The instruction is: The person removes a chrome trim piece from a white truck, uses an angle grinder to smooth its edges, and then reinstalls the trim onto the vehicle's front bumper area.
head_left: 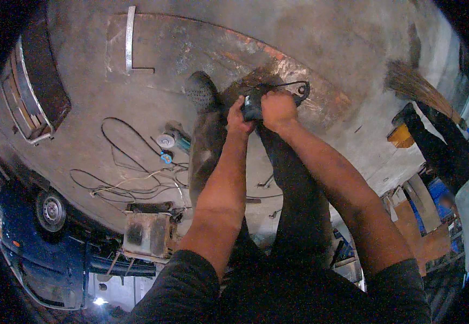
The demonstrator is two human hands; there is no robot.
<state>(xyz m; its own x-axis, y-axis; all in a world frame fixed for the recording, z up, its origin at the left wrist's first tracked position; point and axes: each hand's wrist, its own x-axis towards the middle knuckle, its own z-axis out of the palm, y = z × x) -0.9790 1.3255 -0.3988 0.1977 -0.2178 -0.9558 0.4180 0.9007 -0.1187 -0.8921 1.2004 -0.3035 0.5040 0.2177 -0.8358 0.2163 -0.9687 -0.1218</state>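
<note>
Both of my hands are close together in front of my knees, on a dark blocky thing [253, 107] whose kind I cannot make out. Its top carries a pale shiny patch. My left hand [239, 117] grips its left side, with the thumb up along it. From the right, my right hand [279, 109] closes over it with fingers curled. A black cord [306, 86] loops out beyond my right hand. Below lies a large rusty metal sheet [191, 46] with a curved edge. My left shoe [201, 90] rests on this sheet.
Left of my legs lie an angle grinder [178, 140] and tangled cables [129, 186]. A worn metal box [147, 233] stands near a blue vehicle [51, 259]. An L-shaped metal square [130, 40] lies on the sheet. At right are a broom [420, 89] and another person's dark-clothed leg [445, 143].
</note>
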